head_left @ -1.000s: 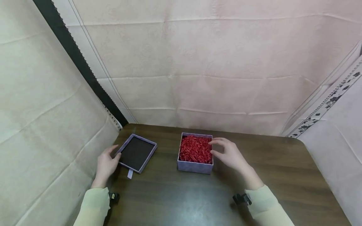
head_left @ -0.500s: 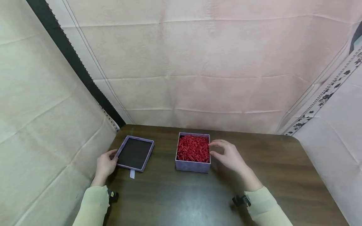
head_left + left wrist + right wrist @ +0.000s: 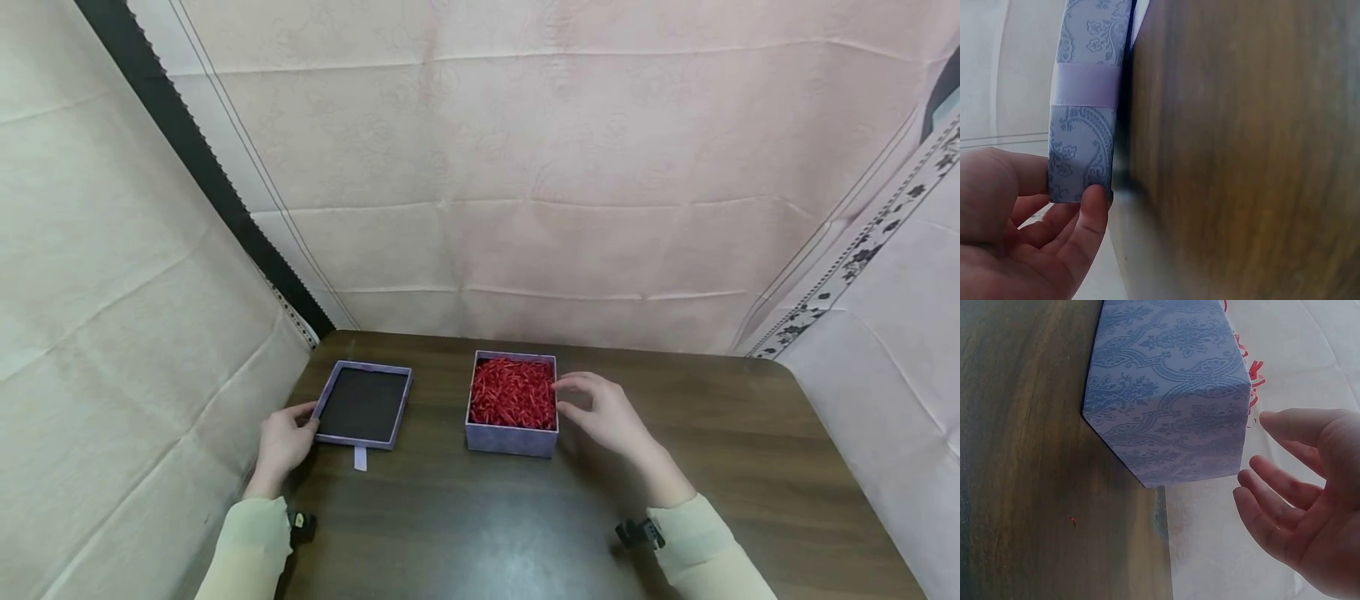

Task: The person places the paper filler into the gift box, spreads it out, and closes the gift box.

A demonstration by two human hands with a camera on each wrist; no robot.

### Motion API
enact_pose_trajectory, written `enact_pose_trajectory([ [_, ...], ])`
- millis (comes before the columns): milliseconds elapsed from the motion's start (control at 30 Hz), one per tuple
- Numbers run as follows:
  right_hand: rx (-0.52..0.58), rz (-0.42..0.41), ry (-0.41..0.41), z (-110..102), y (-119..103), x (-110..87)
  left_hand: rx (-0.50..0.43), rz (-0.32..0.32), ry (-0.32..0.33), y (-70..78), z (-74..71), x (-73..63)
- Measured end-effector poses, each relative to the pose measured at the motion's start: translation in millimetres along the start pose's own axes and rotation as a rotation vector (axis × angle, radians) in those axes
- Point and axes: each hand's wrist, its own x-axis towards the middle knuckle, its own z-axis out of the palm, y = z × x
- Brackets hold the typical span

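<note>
A shallow lavender box lid (image 3: 363, 405) lies inside-up at the left of the table, its dark lining showing. My left hand (image 3: 283, 443) pinches the lid's left edge between thumb and fingers. In the left wrist view, a lilac ribbon (image 3: 1087, 85) crosses the patterned lid side near that hand. Mid-table stands a matching box base (image 3: 512, 441), full of red shredded paper (image 3: 513, 393). My right hand (image 3: 609, 415) is at the base's right side, fingers loosely bent. The right wrist view shows its fingertips (image 3: 1254, 509) close by the base's corner; contact is hard to tell.
The brown wooden table (image 3: 450, 525) is bounded by pale cloth behind (image 3: 570, 183) and on both sides. A ribbon tab (image 3: 360, 459) sticks out from the lid's near edge. One tiny red scrap (image 3: 1073, 521) lies on the table.
The lid has turned counterclockwise in my left hand, so its sides now line up more nearly with the box base. My right hand has hardly moved.
</note>
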Motion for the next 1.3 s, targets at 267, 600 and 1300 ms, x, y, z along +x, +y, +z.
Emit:
enact_pose_trajectory([
  [267, 0.008, 0.006, 0.004, -1.5, -3.5, -3.0, -0.038, 0.035, -0.011, 18.0, 1.4, -2.8],
  [600, 0.012, 0.017, 0.017, 0.3, -7.2, -6.2, -0.069, 0.138, 0.053, 63.6, 1.2, -10.3],
  [1300, 0.031, -0.122, 0.132, 18.7, -20.9, 1.1, -0.309, 0.193, -0.049, 154.2, 20.5, -36.8],
])
